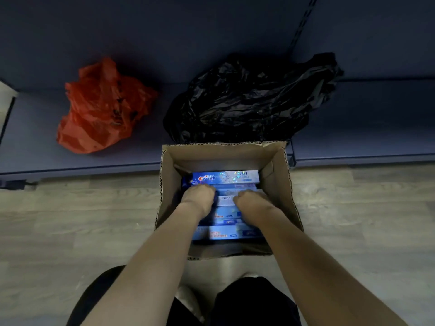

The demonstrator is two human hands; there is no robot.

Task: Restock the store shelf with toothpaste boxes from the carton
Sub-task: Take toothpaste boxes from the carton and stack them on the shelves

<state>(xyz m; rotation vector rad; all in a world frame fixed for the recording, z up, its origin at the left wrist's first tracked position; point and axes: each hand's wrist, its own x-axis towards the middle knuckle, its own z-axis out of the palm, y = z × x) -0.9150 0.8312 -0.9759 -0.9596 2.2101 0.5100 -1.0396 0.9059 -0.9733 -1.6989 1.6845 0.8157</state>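
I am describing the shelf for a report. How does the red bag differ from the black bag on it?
The red bag is bright and partly see-through; the black bag is dark and opaque. The red bag looks smaller, the black bag wider. The red bag lies to the left, apart from the carton; the black bag lies right behind the carton. Both are crumpled plastic and lie on the same low shelf.

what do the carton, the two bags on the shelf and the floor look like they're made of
Carton: brown corrugated cardboard, matte; fluted edges show along the rim.
Red bag and black bag: thin plastic film, crinkled, with glossy highlights.
Floor: wood-look planks, grey-brown with grain; laminate, vinyl or real wood cannot be told.
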